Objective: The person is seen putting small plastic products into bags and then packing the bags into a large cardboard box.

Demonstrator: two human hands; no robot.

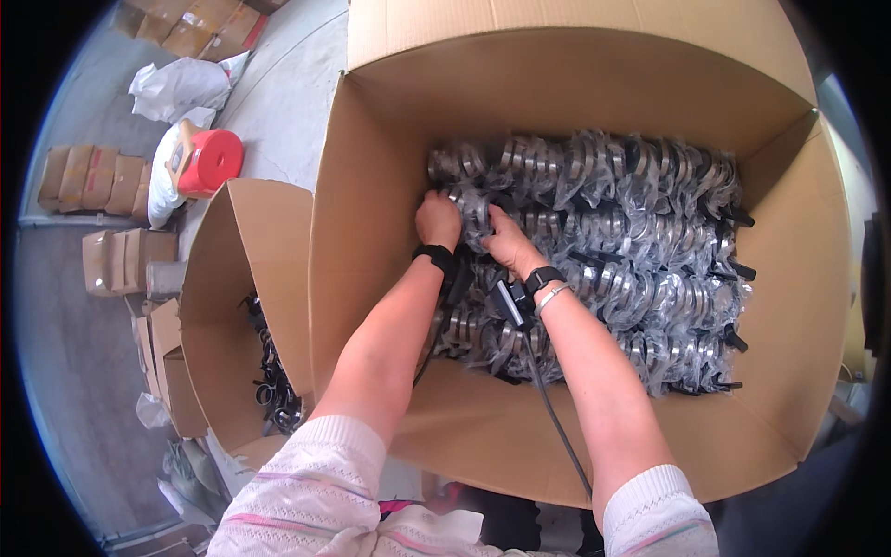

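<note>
Inside a large open cardboard box (594, 70), round metal pieces (613, 227) in clear plastic wrap are packed on edge in several rows. Black tabs or handles stick out at the right ends of some rows. In the second row, near the box's left wall, my left hand (438, 221) is closed on the left side of a wrapped bundle of metal pieces (475, 215). My right hand (513, 243) grips the bundle's other side, thumb up. The undersides of my fingers are hidden. Each wrist wears a black band, and a cable trails from the right one.
A smaller cardboard box (269, 213) to the left holds loose black and metal ring-shaped parts (277, 385). Beyond it are a red stool (215, 162), white sacks (181, 88) and stacked cartons (93, 181). The large box's walls rise around my hands.
</note>
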